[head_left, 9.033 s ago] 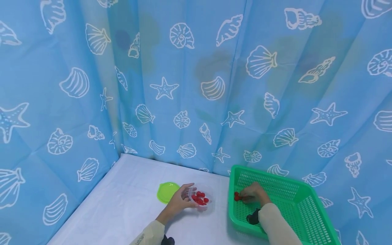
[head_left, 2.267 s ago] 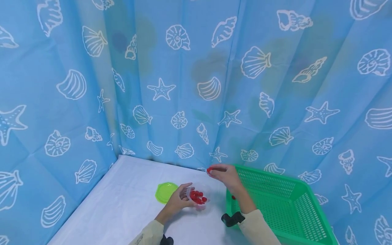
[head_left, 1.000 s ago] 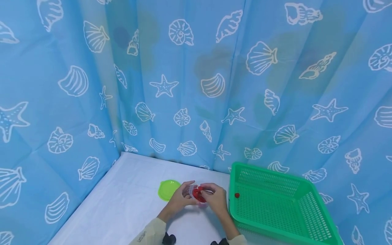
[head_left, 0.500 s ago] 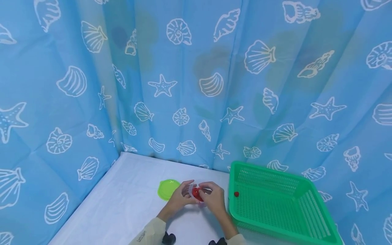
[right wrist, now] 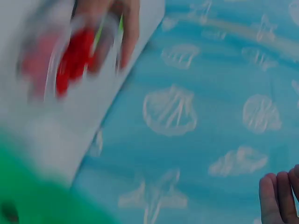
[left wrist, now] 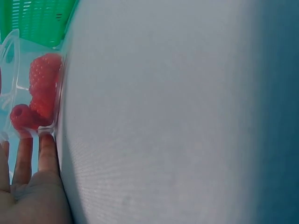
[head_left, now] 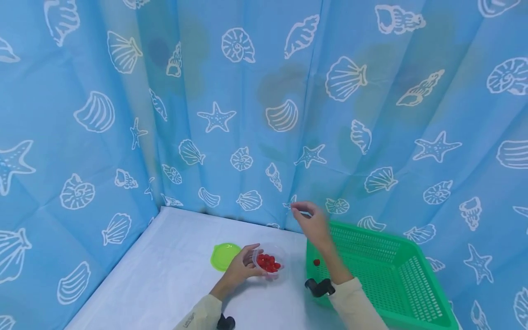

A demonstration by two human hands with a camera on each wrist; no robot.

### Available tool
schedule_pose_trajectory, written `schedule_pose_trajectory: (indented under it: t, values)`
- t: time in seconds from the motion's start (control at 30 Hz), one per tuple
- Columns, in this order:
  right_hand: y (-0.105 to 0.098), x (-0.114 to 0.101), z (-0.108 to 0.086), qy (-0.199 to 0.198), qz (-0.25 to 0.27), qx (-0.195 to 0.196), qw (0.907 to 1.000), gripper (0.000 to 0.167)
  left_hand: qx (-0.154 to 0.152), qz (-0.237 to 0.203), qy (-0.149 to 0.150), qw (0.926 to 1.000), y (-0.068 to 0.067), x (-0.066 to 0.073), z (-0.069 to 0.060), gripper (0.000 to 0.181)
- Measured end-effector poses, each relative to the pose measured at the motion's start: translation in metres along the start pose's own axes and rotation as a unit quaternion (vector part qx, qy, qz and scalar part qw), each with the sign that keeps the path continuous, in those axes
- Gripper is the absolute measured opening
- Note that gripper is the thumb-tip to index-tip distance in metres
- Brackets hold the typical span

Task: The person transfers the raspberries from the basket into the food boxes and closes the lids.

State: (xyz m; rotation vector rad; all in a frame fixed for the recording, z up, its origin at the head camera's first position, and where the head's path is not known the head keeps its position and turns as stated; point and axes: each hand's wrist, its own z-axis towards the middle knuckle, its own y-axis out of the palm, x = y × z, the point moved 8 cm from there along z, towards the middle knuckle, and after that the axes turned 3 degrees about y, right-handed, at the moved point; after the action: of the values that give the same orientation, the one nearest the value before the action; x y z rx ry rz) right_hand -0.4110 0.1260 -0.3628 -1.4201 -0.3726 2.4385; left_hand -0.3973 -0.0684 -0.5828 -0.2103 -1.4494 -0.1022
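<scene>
A clear plastic tub [head_left: 284, 260] with several red raspberries [head_left: 268, 263] in it stands on the white table. My left hand [head_left: 240, 269] grips the tub from its left side. In the left wrist view, its fingers [left wrist: 23, 161] reach to the tub's wall, with raspberries [left wrist: 44, 88] showing through the plastic. My right hand [head_left: 314, 225] is raised above the near-left part of the green basket's back edge, fingers loosely bent, with no raspberry seen in it. One dark red raspberry [head_left: 316, 262] lies inside the green basket [head_left: 429, 293], by its left wall.
A lime-green lid [head_left: 225, 256] lies on the table [head_left: 165, 270] left of the tub. A blue curtain [head_left: 247, 114] printed with shells hangs behind and at the left side. Black wrist cameras [head_left: 320, 287] sit on both wrists.
My right hand carried raspberries from the basket into the tub, then lifted out of it toward the basket with none visible. The left hand has stayed at the tub, which holds more raspberries.
</scene>
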Motion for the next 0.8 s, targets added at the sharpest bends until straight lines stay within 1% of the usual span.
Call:
schedule_pose_trajectory:
  t: [0.07, 0.1, 0.13, 0.2, 0.23, 0.3, 0.4, 0.47, 0.57, 0.63, 0.73, 0.8]
  values:
    - [-0.018, 0.008, 0.01, 0.005, -0.022, -0.004, 0.9997, 0.014, -0.001, 0.002, 0.001, 1.0, 0.0, 0.001, 0.0, 0.079]
    - [-0.026, 0.016, 0.014, 0.017, -0.029, -0.011, 0.9994, 0.016, -0.001, 0.003, -0.001, 1.0, 0.001, 0.0, 0.0, 0.079]
    - [-0.033, 0.026, 0.017, 0.031, -0.026, -0.023, 0.9989, 0.017, -0.001, 0.003, -0.002, 1.0, 0.001, 0.001, 0.0, 0.078]
    - [-0.043, 0.049, 0.019, 0.084, -0.017, -0.057, 0.9947, 0.024, -0.001, 0.003, -0.006, 1.0, 0.0, 0.0, 0.0, 0.079]
    - [-0.046, 0.061, 0.018, 0.113, -0.007, -0.076, 0.9906, 0.028, -0.001, 0.003, -0.007, 1.0, 0.0, -0.001, 0.0, 0.079]
    - [-0.05, 0.082, 0.014, 0.166, 0.019, -0.11, 0.9797, 0.031, 0.0, 0.002, -0.008, 1.0, -0.001, -0.001, 0.0, 0.08]
    - [-0.05, 0.11, 0.005, 0.229, 0.026, -0.144, 0.9624, 0.033, 0.0, 0.005, -0.006, 1.0, -0.002, -0.001, 0.0, 0.081]
    - [-0.05, 0.125, -0.003, 0.256, 0.011, -0.162, 0.9529, 0.031, 0.0, 0.008, -0.006, 1.0, -0.002, 0.0, 0.0, 0.08]
    - [-0.049, 0.148, -0.016, 0.302, -0.018, -0.181, 0.9359, 0.03, -0.001, 0.014, -0.007, 0.9999, -0.002, 0.0, 0.001, 0.08]
    - [-0.048, 0.161, -0.023, 0.33, -0.032, -0.188, 0.9246, 0.023, 0.0, 0.016, -0.01, 0.9998, -0.001, 0.0, 0.001, 0.08]
    - [-0.047, 0.177, -0.032, 0.356, -0.074, -0.197, 0.9103, 0.012, -0.001, 0.012, -0.011, 0.9999, -0.001, -0.001, 0.001, 0.08]
    - [-0.045, 0.185, -0.036, 0.371, -0.073, -0.201, 0.9037, 0.013, -0.001, 0.008, -0.014, 0.9999, -0.001, -0.001, 0.002, 0.08]
